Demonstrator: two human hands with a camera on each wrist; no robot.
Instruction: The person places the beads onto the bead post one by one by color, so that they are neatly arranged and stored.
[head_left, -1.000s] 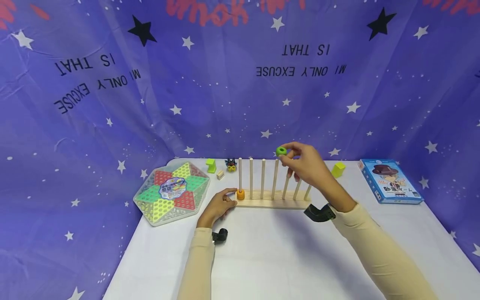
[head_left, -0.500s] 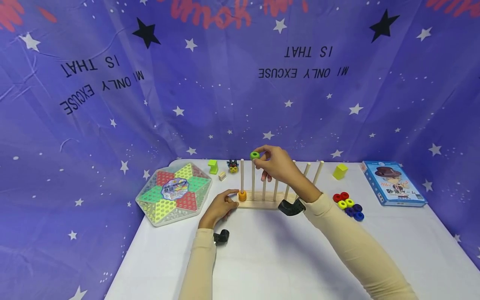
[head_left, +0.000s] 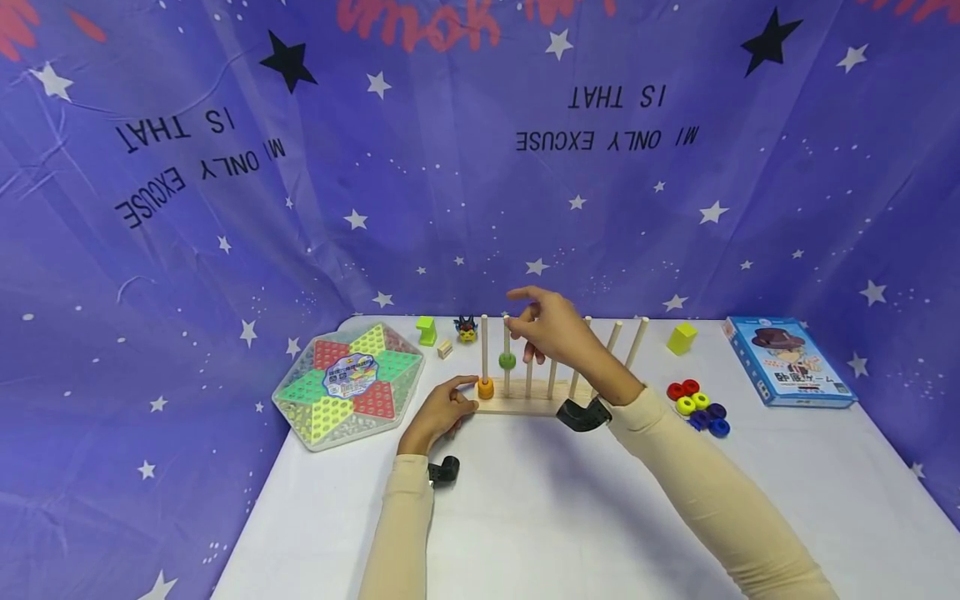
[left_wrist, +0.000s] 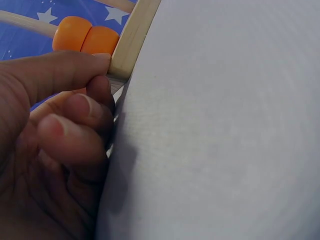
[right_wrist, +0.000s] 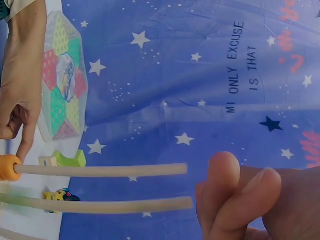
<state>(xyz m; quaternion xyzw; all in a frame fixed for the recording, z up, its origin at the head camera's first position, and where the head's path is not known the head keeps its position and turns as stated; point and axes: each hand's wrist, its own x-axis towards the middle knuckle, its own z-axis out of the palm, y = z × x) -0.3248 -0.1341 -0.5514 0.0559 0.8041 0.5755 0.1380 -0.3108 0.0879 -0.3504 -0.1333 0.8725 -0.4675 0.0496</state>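
Note:
A wooden peg rack [head_left: 517,407] with a row of upright pegs stands on the white table. My left hand [head_left: 437,414] pinches the left end of its base [left_wrist: 131,42] between thumb and fingers. Two orange beads [left_wrist: 86,36] are stacked at the foot of the leftmost peg [right_wrist: 105,170]. A blurred green bead [head_left: 507,361] is partway down the second peg, apart from either hand. Over that peg's top is my right hand [head_left: 558,332], index finger and thumb parted, with nothing between them. Its forearm and hand hide parts of the pegs further right.
Red, yellow and dark blue beads [head_left: 700,400] lie right of the rack. A blue game box [head_left: 791,362] is beyond them. At left sits a hexagonal Chinese checkers box [head_left: 348,387]. Behind the rack are green blocks [head_left: 426,331] and a small figure [head_left: 467,330].
My right hand moved left with the green bead to the second peg, then let it go, and the bead has dropped partway down the peg. My left hand stays on the rack's end.

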